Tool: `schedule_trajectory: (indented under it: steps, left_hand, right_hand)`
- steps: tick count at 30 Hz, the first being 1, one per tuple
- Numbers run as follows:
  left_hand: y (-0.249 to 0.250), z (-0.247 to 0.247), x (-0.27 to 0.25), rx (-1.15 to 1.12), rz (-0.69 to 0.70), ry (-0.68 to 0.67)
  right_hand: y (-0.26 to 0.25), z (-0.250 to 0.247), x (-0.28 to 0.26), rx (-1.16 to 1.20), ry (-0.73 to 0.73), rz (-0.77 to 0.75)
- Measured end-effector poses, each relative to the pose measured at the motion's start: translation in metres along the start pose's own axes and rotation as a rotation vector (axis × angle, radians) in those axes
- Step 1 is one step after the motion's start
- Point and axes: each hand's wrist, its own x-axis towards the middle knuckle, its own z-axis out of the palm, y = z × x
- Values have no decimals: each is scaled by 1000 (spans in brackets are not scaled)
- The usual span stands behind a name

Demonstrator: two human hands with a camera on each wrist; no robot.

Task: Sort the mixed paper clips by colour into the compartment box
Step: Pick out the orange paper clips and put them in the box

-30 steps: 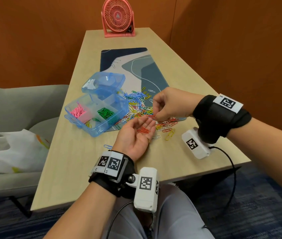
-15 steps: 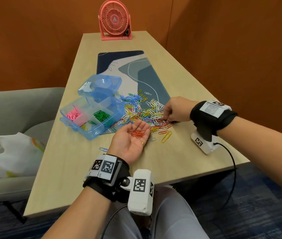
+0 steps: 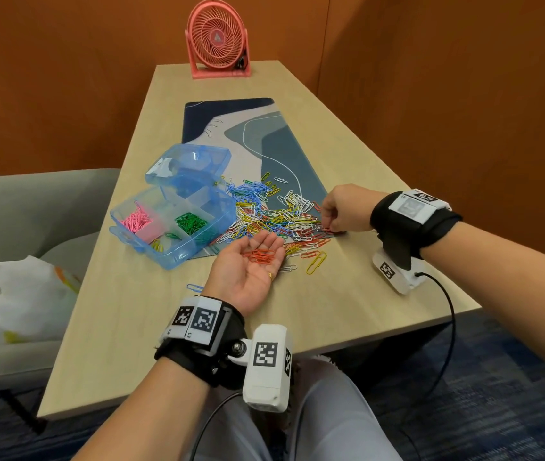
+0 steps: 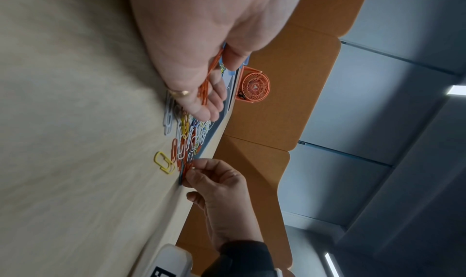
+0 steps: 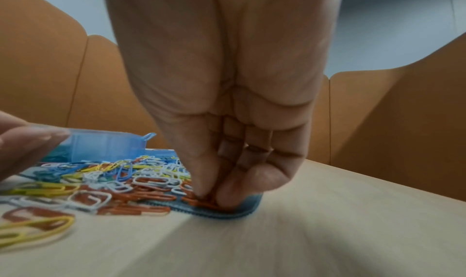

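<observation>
Subject's forearms bare, no sleeves. Left wrist: black strap (image 3: 197,357) with a white block on top carrying two black-and-white square markers (image 3: 194,319). A metal ball joint (image 3: 238,348) links it to a white rounded camera housing (image 3: 266,367) with further square markers on its face and side; a dark cable (image 3: 211,424) runs out below. Left hand (image 3: 247,267): gold ring (image 3: 270,276) on one of the fingers. Right wrist: wide black band (image 3: 414,224), white marker plate (image 3: 420,202) on top, white housing (image 3: 394,272) beneath with one marker and a black cable (image 3: 444,314) plugged in. Light grey trousers (image 3: 331,420).
</observation>
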Motion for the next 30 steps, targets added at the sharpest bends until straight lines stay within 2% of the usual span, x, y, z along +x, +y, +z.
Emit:
schedule_trajectory:
  steps: [9, 17, 30]
  left_hand:
    - [0, -1, 1, -2, 4, 7]
    - [-1, -2, 3, -5, 8, 6]
    - [-1, -1, 1, -8, 8, 7]
  right_hand:
    - [13, -7, -3, 2, 1, 112]
    - [6, 1, -5, -79, -11, 67]
    - [6, 3, -7, -71, -34, 105]
